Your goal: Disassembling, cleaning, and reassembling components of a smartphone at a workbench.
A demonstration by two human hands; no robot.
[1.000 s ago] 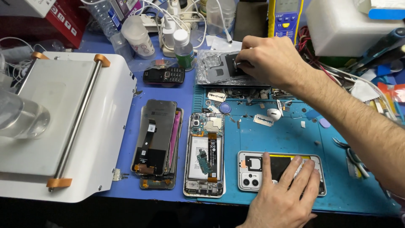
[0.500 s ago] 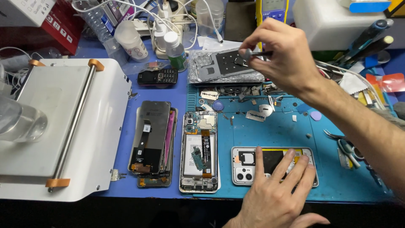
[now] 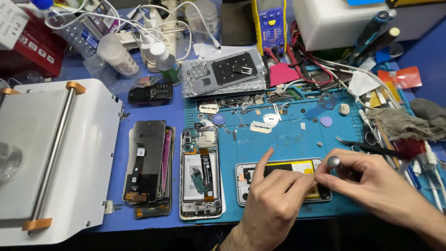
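Blue silicone work mat [image 3: 288, 139] on the tabletop, right of centre, strewn with small parts and blades.

Opened phone [image 3: 283, 179], silver-framed, yellow and black inside, lying flat on the mat's near edge. Left hand [image 3: 274, 204] rests on it, fingers curled, forefinger raised and pointing away; it presses down rather than grips. Right hand [image 3: 371, 181] pinched closed on a small tool with a round metal cap [image 3: 333, 161], its tip hidden at the phone's right end, probably a screwdriver.

Second opened phone [image 3: 200, 173], battery and green board exposed, just left of the first at the mat's left edge. Stack of dark screens [image 3: 147, 167] further left, off the mat. White machine with orange-capped bar [image 3: 51, 158] at far left.

Grey back cover [image 3: 225, 72] at the mat's far edge. Small black keypad phone [image 3: 150, 93] beside it. Yellow multimeter [image 3: 268, 23] behind. Tweezers [image 3: 367, 145] right of the hands.
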